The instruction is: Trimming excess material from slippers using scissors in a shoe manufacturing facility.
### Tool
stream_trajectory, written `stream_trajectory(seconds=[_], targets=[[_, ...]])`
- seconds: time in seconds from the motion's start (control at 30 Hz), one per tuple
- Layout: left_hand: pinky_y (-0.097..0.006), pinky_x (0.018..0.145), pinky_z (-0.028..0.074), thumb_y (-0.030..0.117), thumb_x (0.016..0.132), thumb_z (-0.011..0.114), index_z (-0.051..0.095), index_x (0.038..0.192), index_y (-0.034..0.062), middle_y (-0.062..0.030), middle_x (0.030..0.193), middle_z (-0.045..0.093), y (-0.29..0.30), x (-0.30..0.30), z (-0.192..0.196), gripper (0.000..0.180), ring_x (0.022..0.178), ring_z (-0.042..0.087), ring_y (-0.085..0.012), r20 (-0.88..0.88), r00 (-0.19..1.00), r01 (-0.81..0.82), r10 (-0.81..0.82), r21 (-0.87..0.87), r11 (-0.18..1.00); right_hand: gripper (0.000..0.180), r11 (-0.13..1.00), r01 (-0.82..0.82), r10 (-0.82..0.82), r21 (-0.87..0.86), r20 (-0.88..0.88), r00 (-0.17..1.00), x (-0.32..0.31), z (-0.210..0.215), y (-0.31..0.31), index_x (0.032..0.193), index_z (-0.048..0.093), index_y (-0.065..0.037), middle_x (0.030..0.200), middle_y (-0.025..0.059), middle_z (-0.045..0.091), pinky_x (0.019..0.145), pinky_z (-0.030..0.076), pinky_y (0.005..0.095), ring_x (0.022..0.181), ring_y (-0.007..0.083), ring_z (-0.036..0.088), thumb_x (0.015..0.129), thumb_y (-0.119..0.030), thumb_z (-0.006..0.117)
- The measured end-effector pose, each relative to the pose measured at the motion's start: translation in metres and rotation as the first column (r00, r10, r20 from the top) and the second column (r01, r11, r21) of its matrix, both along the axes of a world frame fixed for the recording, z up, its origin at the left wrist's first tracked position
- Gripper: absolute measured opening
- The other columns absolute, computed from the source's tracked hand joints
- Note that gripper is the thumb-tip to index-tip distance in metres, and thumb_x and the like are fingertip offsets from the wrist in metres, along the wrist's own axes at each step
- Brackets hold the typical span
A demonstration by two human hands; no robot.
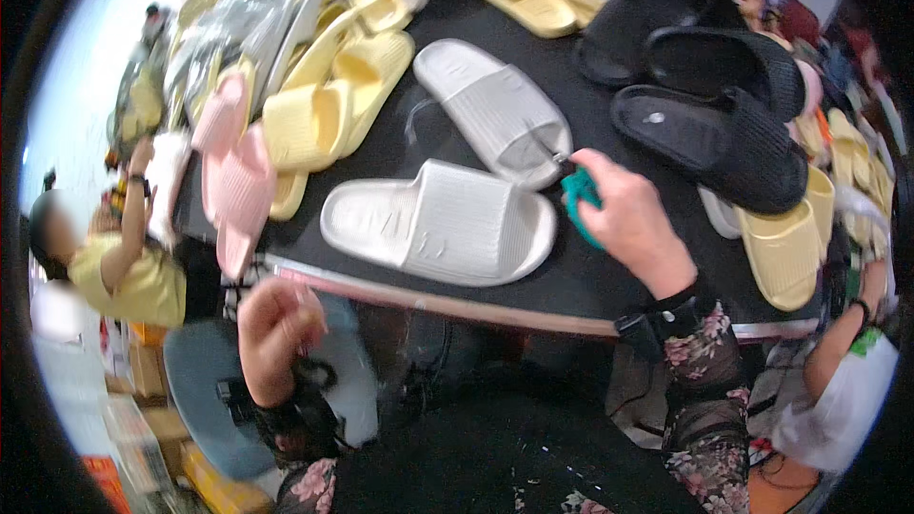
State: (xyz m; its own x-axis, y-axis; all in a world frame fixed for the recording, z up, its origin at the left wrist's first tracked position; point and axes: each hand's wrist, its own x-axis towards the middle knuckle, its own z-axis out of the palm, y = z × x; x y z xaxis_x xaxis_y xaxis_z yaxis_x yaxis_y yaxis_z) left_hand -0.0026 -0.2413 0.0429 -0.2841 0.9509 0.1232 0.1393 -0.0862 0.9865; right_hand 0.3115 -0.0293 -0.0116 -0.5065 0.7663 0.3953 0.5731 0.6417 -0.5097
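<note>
Two light grey slide slippers lie on the black tabletop in front of me. The upper slipper points away to the left, and the lower slipper lies crosswise nearer the edge. My right hand is closed around a thin, dark-tipped tool with a green part that looks like cloth or wrapping. Its tip reaches the upper slipper's toe end; whether it touches cannot be told. Off the table's front edge, my left hand is raised with curled fingers, slightly blurred. Whatever it may pinch is hidden.
Pink slippers and yellow slippers crowd the left, with plastic-wrapped ones behind. Black slippers and another yellow slipper fill the right. People sit at both sides. A blue-grey chair stands lower left.
</note>
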Motion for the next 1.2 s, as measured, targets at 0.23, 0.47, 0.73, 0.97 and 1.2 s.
stream_trajectory(seconds=[0.23, 0.47, 0.73, 0.97, 1.2], targets=[[-0.022, 0.045, 0.039, 0.009, 0.087, 0.058, 0.056, 0.092, 0.0028, -0.0005, 0.064, 0.053, -0.056, -0.113, -0.097, 0.008, 0.052, 0.05, -0.0079, -0.336, 0.859, -0.489, 0.386, -0.315, 0.814, 0.036, 0.994, 0.021, -0.025, -0.11, -0.033, 0.999, -0.012, 0.007, -0.009, 0.113, 0.055, -0.003, 0.088, 0.0219, 0.063, 0.068, 0.049, 0.0399, 0.08, 0.0358, 0.063, 0.077, -0.007, 0.064], [-0.038, 0.067, 0.05, 0.006, 0.078, 0.054, 0.059, 0.09, -0.0013, -0.0167, 0.078, 0.063, -0.113, -0.139, -0.229, 0.015, 0.077, 0.063, -0.0329, -0.647, 0.762, -0.423, 0.006, -0.491, 0.762, 0.038, 0.993, 0.007, -0.016, -0.116, -0.078, 0.997, -0.011, 0.003, -0.007, 0.113, 0.055, 0.0, 0.084, 0.0204, 0.064, 0.065, 0.049, 0.0343, 0.074, 0.0283, 0.066, 0.077, -0.003, 0.066], [-0.037, 0.074, 0.047, 0.003, 0.084, 0.055, 0.06, 0.095, -0.0035, -0.0193, 0.091, 0.061, -0.03, -0.062, -0.082, 0.014, 0.085, 0.059, -0.0344, -0.803, 0.466, -0.549, 0.371, 0.067, 0.833, 0.037, 0.998, -0.01, 0.004, -0.065, -0.085, 0.996, -0.008, 0.003, -0.005, 0.111, 0.056, -0.004, 0.086, 0.0213, 0.063, 0.066, 0.05, 0.0402, 0.078, 0.0368, 0.063, 0.076, -0.007, 0.066], [-0.026, 0.074, 0.047, 0.001, 0.084, 0.058, 0.059, 0.105, -0.0045, -0.0109, 0.088, 0.061, 0.06, 0.031, -0.023, 0.022, 0.078, 0.059, -0.0172, -0.561, 0.795, -0.18, 0.232, 0.148, 0.972, 0.039, 1.0, 0.013, -0.014, -0.015, -0.07, 0.997, -0.003, 0.001, -0.004, 0.111, 0.055, -0.002, 0.088, 0.0213, 0.063, 0.067, 0.05, 0.0376, 0.079, 0.0344, 0.064, 0.075, -0.005, 0.068], [-0.027, 0.083, 0.045, 0.004, 0.082, 0.058, 0.03, 0.137, -0.0027, -0.0132, 0.098, 0.061, 0.108, 0.063, -0.032, 0.061, 0.09, 0.056, -0.0137, -0.221, 0.946, 0.22, -0.239, -0.106, 0.97, 0.038, 0.999, -0.012, 0.015, 0.035, -0.086, 0.996, -0.003, 0.001, -0.007, 0.112, 0.053, -0.006, 0.085, 0.0194, 0.062, 0.066, 0.052, 0.043, 0.076, 0.0368, 0.062, 0.076, -0.011, 0.063]])
